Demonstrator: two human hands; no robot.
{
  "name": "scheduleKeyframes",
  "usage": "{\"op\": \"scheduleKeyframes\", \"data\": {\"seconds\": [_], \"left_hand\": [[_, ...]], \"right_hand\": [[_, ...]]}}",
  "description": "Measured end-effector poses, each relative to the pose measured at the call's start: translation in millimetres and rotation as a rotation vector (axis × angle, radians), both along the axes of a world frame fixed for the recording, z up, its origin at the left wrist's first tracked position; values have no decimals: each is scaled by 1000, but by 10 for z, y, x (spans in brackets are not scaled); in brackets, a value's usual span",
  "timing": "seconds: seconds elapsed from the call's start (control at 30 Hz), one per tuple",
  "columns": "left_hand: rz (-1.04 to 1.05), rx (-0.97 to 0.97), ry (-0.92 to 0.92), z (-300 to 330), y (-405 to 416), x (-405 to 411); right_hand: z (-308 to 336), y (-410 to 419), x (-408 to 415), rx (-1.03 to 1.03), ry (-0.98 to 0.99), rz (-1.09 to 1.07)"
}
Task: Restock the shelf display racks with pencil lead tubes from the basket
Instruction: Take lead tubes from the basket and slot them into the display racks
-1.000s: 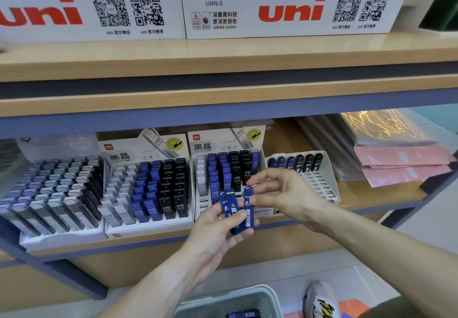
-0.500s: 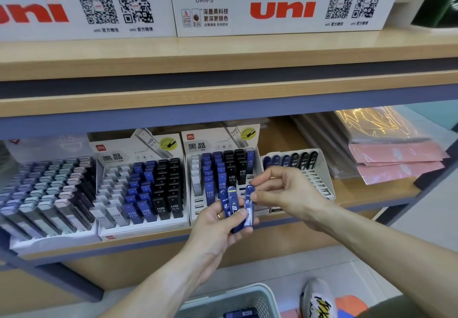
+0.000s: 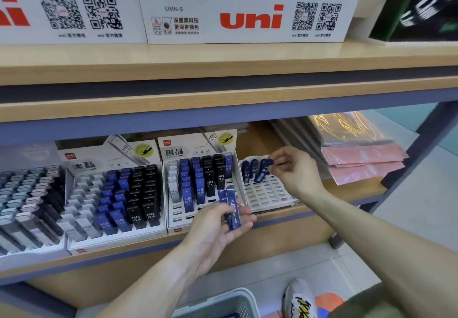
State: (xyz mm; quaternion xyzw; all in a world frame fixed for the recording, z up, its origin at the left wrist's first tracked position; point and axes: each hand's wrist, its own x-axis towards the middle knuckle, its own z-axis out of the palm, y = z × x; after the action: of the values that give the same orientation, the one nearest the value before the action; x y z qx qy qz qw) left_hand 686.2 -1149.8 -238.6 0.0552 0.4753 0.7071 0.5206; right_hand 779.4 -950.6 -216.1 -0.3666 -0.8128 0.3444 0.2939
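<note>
While we look down at it, the shelving: two wooden shelves [image 3: 223,62] with grey-blue edging cross the frame, the upper one in the top half, the lower one through the middle.
Upper shelf: we see white uni boxes [image 3: 247,17] with red lettering and QR codes along the top of the frame.
Lower shelf, right: we see a stack of pink and clear plastic sleeves [image 3: 359,159].
Lower shelf, left: we see two full display racks, one with grey and pastel tubes [image 3: 27,198] at the left edge, and just right of it one with white, blue and black HB 0.5 tubes [image 3: 116,193].
Centre rack [image 3: 198,176]: partly filled with white, blue and black tubes, its front slots bare.
Right rack [image 3: 267,191]: a white slotted tray just right of the centre rack, with a few dark blue tubes standing in its back row and bare slots in front.
Basket [image 3: 223,303]: a grey one at the bottom centre, near a sneaker [image 3: 300,300] on the floor.
Right hand [image 3: 295,169]: our fingertips pinch one blue lead tube [image 3: 262,171] by its top, its lower end at the back row of the right rack; we cannot tell whether it is seated.
Left hand [image 3: 218,223]: palm up in front of the centre rack, our thumb and fingers hold a small bunch of blue lead tubes [image 3: 230,208] upright.
</note>
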Motion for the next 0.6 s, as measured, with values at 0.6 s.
{"op": "scheduleKeyframes", "data": {"seconds": [0.6], "left_hand": [[9,-59,116,-110,296,33]], "right_hand": [[-136,106,-235,287,-184,216]]}}
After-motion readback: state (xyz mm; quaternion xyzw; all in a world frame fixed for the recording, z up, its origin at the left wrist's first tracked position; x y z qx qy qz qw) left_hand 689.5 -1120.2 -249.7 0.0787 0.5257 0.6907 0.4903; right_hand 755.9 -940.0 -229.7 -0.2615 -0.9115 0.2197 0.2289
